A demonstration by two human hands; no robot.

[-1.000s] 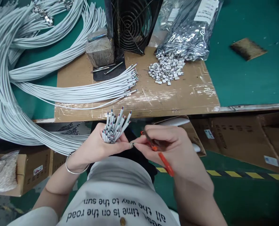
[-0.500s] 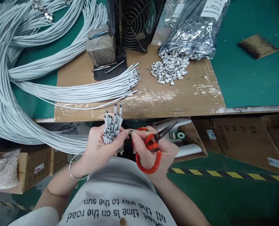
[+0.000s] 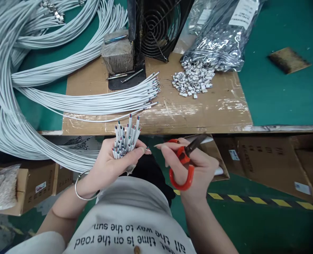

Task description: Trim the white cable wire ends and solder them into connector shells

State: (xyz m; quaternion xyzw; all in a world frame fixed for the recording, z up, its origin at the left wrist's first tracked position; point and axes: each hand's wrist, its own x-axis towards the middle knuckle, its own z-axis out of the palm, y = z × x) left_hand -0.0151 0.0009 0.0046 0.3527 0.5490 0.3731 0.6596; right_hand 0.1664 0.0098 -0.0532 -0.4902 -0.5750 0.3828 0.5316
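The left grip (image 3: 112, 164) holds white cables (image 3: 124, 143), the right grip (image 3: 201, 167) scissors (image 3: 183, 155).

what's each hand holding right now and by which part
The left hand grips a bundle of white cables near their tips; the right hand holds scissors by the red handles.

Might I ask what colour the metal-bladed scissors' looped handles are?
The looped handles are orange-red, best seen in the head view.
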